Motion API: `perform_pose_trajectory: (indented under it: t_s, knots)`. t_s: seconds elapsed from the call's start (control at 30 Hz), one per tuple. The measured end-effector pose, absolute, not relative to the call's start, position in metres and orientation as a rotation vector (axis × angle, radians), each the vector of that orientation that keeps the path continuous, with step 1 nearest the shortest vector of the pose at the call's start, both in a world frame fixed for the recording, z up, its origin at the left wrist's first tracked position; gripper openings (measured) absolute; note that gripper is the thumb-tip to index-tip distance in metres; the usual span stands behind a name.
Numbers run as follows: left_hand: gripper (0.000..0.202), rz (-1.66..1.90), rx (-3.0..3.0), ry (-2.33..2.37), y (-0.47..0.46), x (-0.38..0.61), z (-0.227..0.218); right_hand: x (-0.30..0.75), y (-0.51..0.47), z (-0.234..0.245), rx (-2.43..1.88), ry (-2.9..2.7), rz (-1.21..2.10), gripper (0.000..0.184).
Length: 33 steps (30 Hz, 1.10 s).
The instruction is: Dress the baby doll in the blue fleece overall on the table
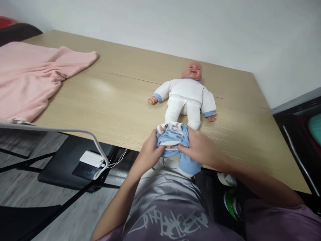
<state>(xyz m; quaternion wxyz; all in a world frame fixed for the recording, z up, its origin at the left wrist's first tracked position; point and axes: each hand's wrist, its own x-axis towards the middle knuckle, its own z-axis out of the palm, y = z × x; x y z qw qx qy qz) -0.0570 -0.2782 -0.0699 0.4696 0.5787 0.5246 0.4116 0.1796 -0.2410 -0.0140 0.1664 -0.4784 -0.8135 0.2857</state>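
By the doll's legs (pixel 173 109), both hands (pixel 149 151) (pixel 200 147) pinch blue cloth (pixel 171 136).

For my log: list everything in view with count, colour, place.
doll: one, white with blue cuffs, face-up on table
garment: one, blue-white, at doll's lower legs
cloth: one, pink, table's left
table: one, pale wood, centre
wall: one, white, behind table
seats: apparently two, black, lower left
pack: one, white, on seat
slab: one, dark, under pack
cable: one or more, white, left
patch: one, red, upper left
curved thing: one, black, upper left
roundish thing: one, teal, right edge
rim: one, green, lower right
shirt: one, purple-grey, bottom
left hand: one, bare, gripping garment
right hand: one, bare, gripping garment
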Motion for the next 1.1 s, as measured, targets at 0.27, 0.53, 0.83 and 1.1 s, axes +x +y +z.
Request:
perform_pose_trajectory:
  t_s: [0.27,0.53,0.83,1.1]
  knots:
    - [0.036,1.143,1.442,1.202,-0.257,-0.061,-0.076,0.184,-0.23,-0.026,-1.224,-2.169,0.676,0.025]
    - [0.045,0.974,1.761,1.127,-0.222,-0.093,-0.058,0.199,-0.168,-0.011,-0.891,-2.322,0.765,0.028]
    - [0.048,0.823,1.726,1.0,-0.198,-0.106,-0.044,0.206,-0.139,-0.01,-1.012,-2.293,1.083,0.058]
    - [0.053,0.854,1.624,0.888,-0.183,-0.1,-0.036,0.218,-0.132,-0.027,-0.964,-2.16,1.297,0.092]
